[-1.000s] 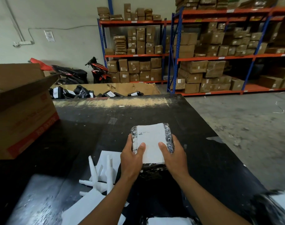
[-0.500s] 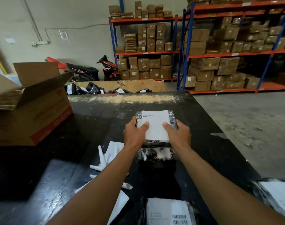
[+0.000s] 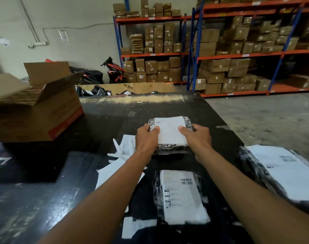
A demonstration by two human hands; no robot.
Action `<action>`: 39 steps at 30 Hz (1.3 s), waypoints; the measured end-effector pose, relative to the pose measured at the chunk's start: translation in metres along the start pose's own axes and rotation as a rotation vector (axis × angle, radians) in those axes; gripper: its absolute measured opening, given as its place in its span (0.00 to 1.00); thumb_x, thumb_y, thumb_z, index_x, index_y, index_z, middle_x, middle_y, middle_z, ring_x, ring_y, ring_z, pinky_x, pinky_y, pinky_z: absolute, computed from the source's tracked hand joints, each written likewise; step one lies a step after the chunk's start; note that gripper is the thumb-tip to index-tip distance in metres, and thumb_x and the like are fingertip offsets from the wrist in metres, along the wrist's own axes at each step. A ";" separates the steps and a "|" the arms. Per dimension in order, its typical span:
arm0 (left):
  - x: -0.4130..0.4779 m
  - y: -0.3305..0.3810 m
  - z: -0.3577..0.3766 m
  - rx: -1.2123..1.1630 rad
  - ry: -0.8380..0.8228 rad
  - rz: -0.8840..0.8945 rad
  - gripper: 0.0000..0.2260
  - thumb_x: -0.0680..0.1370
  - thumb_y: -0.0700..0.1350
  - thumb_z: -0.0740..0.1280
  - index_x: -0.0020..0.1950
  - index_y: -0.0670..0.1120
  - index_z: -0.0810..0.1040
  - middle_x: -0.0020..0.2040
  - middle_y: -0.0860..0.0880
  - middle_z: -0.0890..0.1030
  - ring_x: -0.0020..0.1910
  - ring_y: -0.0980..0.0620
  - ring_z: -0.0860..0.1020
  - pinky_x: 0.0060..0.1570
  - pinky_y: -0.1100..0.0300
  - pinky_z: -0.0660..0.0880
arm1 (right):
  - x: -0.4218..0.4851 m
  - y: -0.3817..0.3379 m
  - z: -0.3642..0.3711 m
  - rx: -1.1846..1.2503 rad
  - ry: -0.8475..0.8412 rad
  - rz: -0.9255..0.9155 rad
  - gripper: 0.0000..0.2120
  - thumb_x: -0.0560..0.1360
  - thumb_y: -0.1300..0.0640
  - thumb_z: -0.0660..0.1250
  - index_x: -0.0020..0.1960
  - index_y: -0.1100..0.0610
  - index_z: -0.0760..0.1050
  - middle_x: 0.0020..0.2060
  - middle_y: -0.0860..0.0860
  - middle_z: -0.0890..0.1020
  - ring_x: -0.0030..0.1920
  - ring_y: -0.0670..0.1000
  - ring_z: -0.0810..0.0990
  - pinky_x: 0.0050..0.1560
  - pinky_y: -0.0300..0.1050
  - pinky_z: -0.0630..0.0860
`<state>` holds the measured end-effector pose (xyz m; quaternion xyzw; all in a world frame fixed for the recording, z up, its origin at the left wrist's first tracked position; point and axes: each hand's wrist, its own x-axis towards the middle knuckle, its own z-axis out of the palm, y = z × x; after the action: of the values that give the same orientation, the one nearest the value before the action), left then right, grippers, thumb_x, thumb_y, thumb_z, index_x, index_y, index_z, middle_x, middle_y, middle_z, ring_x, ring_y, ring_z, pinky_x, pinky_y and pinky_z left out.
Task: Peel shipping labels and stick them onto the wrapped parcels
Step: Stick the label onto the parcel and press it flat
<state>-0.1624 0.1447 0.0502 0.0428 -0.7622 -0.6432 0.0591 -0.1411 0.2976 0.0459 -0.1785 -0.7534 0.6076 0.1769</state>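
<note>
A black wrapped parcel (image 3: 169, 147) with a white shipping label (image 3: 169, 131) on its top is held out over the black table (image 3: 62, 191). My left hand (image 3: 145, 138) grips its left side and my right hand (image 3: 197, 136) its right side, both thumbs pressing on the label. Close to me lies a second labelled parcel (image 3: 181, 196). A third labelled parcel (image 3: 280, 173) lies at the right edge. White label backing sheets (image 3: 118, 166) are scattered under my left forearm.
An open cardboard box (image 3: 37, 106) stands on the table at the left. Beyond the table's far edge is a large carton (image 3: 150, 87) holding black parcels. Shelves of brown boxes (image 3: 220, 50) line the back wall, with a motorbike (image 3: 115, 71) beside them.
Both hands have pushed the held parcel further away from me across the table. The view has tilted, bringing two more labelled parcels into sight.
</note>
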 end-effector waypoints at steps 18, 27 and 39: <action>-0.150 -0.056 -0.016 0.072 -0.098 -0.080 0.14 0.80 0.50 0.62 0.63 0.47 0.76 0.55 0.47 0.82 0.50 0.49 0.81 0.53 0.48 0.79 | -0.137 0.064 -0.059 -0.054 0.016 0.079 0.19 0.69 0.48 0.74 0.55 0.58 0.82 0.47 0.51 0.86 0.49 0.52 0.84 0.52 0.47 0.79; -0.142 -0.059 -0.015 0.111 -0.085 -0.016 0.16 0.80 0.49 0.63 0.66 0.45 0.75 0.57 0.49 0.82 0.54 0.49 0.80 0.59 0.46 0.77 | -0.130 0.072 -0.054 -0.027 -0.003 0.054 0.14 0.72 0.48 0.72 0.54 0.55 0.82 0.45 0.48 0.86 0.47 0.50 0.84 0.54 0.52 0.81; -0.147 -0.051 -0.016 0.287 -0.119 0.007 0.16 0.82 0.52 0.59 0.65 0.45 0.74 0.61 0.50 0.79 0.56 0.50 0.77 0.53 0.56 0.71 | -0.129 0.062 -0.061 -0.200 -0.115 0.109 0.34 0.76 0.42 0.68 0.74 0.57 0.63 0.68 0.55 0.75 0.65 0.58 0.75 0.65 0.54 0.72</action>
<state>-0.0154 0.1412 -0.0027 0.0097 -0.8485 -0.5290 0.0093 0.0044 0.2992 -0.0095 -0.2005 -0.8084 0.5474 0.0814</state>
